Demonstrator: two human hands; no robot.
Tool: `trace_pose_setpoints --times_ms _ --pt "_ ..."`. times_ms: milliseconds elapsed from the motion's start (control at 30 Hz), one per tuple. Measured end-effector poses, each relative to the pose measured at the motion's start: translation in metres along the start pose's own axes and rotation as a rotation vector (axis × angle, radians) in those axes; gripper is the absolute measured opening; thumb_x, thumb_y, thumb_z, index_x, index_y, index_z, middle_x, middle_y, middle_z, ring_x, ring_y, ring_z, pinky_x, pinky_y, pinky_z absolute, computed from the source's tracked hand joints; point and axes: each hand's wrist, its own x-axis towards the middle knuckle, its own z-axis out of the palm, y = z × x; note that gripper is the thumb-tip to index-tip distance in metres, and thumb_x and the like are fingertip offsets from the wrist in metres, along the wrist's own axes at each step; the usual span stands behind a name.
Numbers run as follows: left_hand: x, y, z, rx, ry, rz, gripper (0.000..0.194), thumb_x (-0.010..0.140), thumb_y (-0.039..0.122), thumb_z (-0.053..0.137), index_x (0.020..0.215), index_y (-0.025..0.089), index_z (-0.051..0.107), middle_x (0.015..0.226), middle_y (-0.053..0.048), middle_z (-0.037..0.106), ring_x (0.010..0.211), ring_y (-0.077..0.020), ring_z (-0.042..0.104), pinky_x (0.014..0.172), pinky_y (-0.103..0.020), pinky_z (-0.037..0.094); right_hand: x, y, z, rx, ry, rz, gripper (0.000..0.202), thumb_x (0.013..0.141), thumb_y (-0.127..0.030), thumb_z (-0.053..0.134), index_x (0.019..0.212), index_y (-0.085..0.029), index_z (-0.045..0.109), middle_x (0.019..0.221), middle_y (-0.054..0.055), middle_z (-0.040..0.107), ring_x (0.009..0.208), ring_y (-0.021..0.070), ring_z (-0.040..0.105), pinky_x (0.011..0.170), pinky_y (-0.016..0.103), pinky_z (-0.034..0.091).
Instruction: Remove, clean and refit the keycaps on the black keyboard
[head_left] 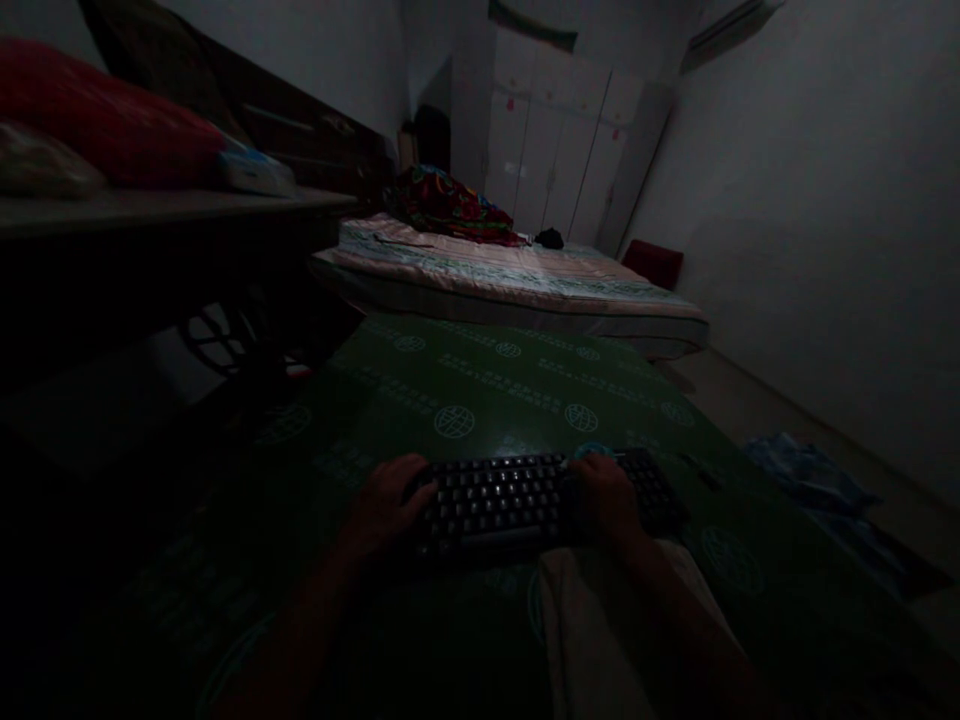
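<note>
A black computer keyboard (495, 497) lies on a green board printed with pale globes and lettering (517, 385). My left hand (390, 500) is closed on the keyboard's left end, its thumb over the edge keys and its other fingers mostly hidden. Over the keys between the main block and the number pad is my right hand (604, 490), fingers curled together. A small pale spot shows at its fingertips, too dark to name. Beneath my right forearm, a beige cloth (592, 625) lies against the keyboard's front edge.
A bed with a striped sheet (585, 280) stands beyond the board, a bunched patterned blanket (450, 205) on it. At left is a shelf-like tabletop (172, 207) with a red bag (105, 115). Blue crumpled fabric (810, 470) lies at right. The room is dim.
</note>
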Motion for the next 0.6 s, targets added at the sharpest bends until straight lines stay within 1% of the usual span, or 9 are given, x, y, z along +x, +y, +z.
trace_pose_setpoints --times_ms 67,200,267,300,367,433,500,533,600 --pt "0.000 0.000 0.000 -0.009 0.002 -0.002 0.043 0.079 0.054 0.044 0.099 0.022 0.065 0.113 -0.009 0.068 0.107 -0.0266 0.060 0.094 -0.041 0.047 0.001 -0.013 0.001 -0.003 0.043 -0.021 0.021 0.084 -0.012 0.049 0.093 -0.021 0.067 0.088 0.007 0.063 0.083 0.0194 0.052 0.073 0.030 0.033" --pt "0.000 0.000 0.000 -0.034 -0.002 -0.011 0.040 0.080 0.049 0.042 0.098 0.022 0.065 0.111 -0.009 0.068 0.106 -0.0261 0.060 0.094 -0.042 0.047 -0.008 -0.059 0.013 0.099 0.150 -0.341 0.016 0.087 -0.018 0.054 0.095 -0.023 0.066 0.084 0.004 0.063 0.082 0.0191 0.051 0.075 0.031 0.032" --pt "0.000 0.001 0.000 -0.054 -0.008 -0.017 0.038 0.080 0.046 0.042 0.097 0.021 0.066 0.111 -0.009 0.068 0.107 -0.0258 0.060 0.096 -0.042 0.046 -0.012 -0.071 0.018 0.139 0.175 -0.470 0.015 0.087 -0.019 0.054 0.096 -0.023 0.066 0.087 0.003 0.063 0.082 0.0183 0.051 0.071 0.029 0.033" --pt "0.000 0.001 0.000 -0.067 -0.011 -0.021 0.037 0.080 0.044 0.042 0.097 0.021 0.066 0.111 -0.009 0.068 0.107 -0.0254 0.060 0.096 -0.042 0.045 -0.012 -0.072 0.019 0.143 0.179 -0.493 0.015 0.087 -0.018 0.054 0.096 -0.023 0.066 0.087 0.003 0.063 0.082 0.0181 0.051 0.069 0.029 0.033" --pt "0.000 0.003 -0.001 -0.096 -0.012 -0.033 0.035 0.080 0.041 0.042 0.096 0.022 0.067 0.110 -0.007 0.069 0.106 -0.0241 0.060 0.096 -0.041 0.045 -0.010 -0.068 0.018 0.119 0.174 -0.436 0.015 0.086 -0.016 0.055 0.095 -0.022 0.066 0.086 0.004 0.063 0.080 0.0180 0.051 0.067 0.028 0.033" --pt "0.000 0.005 -0.002 -0.131 -0.011 -0.052 0.032 0.080 0.040 0.043 0.093 0.023 0.067 0.106 -0.005 0.070 0.103 -0.0229 0.061 0.095 -0.040 0.046 -0.002 -0.063 0.016 0.088 0.153 -0.314 0.016 0.086 -0.013 0.054 0.092 -0.021 0.066 0.084 0.005 0.062 0.079 0.0184 0.051 0.066 0.028 0.033" --pt "0.000 0.006 -0.003 -0.169 -0.007 -0.081 0.033 0.080 0.041 0.043 0.092 0.024 0.068 0.103 -0.004 0.071 0.101 -0.0223 0.062 0.094 -0.039 0.046 0.005 -0.068 0.015 0.090 0.134 -0.238 0.017 0.085 -0.011 0.052 0.090 -0.021 0.066 0.083 0.005 0.062 0.080 0.0187 0.050 0.067 0.028 0.033" --pt "0.000 0.007 -0.003 -0.190 -0.003 -0.100 0.034 0.080 0.042 0.043 0.092 0.023 0.068 0.103 -0.005 0.071 0.101 -0.0223 0.062 0.095 -0.039 0.046 0.008 -0.075 0.015 0.108 0.129 -0.242 0.017 0.086 -0.011 0.052 0.089 -0.021 0.066 0.084 0.006 0.062 0.081 0.0189 0.050 0.067 0.028 0.034" --pt "0.000 0.007 -0.005 -0.235 0.008 -0.148 0.039 0.081 0.046 0.042 0.094 0.022 0.069 0.106 -0.006 0.071 0.103 -0.0227 0.062 0.096 -0.040 0.046 0.010 -0.099 0.017 0.158 0.122 -0.328 0.016 0.086 -0.012 0.052 0.087 -0.020 0.065 0.087 0.006 0.062 0.083 0.0194 0.050 0.069 0.029 0.035"
